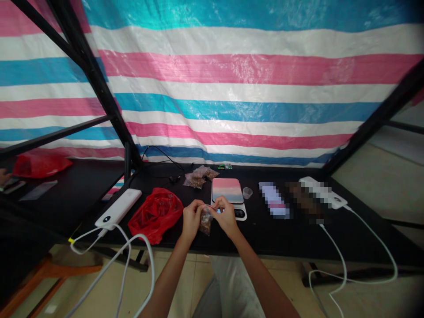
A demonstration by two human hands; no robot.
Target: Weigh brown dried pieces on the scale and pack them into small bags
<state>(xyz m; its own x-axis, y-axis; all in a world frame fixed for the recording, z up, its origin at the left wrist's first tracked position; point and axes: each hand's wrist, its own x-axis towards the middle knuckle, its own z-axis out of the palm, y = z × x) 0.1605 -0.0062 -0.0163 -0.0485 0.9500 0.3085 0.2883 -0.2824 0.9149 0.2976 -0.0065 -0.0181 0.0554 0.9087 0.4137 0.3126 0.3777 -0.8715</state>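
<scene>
Between both hands hangs a small clear zip bag (206, 223) with brown bits in its lower part. My left hand (192, 217) pinches the left end of its top edge, and my right hand (225, 216) pinches the right end. Just behind the hands sits a kitchen scale (228, 190) with a pink and blue top, its display partly covered by my right hand. Filled zip bags (198, 177) lie in a pile to the left of the scale. A small clear plastic cup (247, 192) stands by the scale's right side.
A crumpled red plastic bag (155, 214) and a white power bank (118, 207) with cables lie at left. A phone (274, 199) and another white power bank (323, 192) are at right. Black frame bars slope at both sides. Another person's hand (4, 176) shows far left.
</scene>
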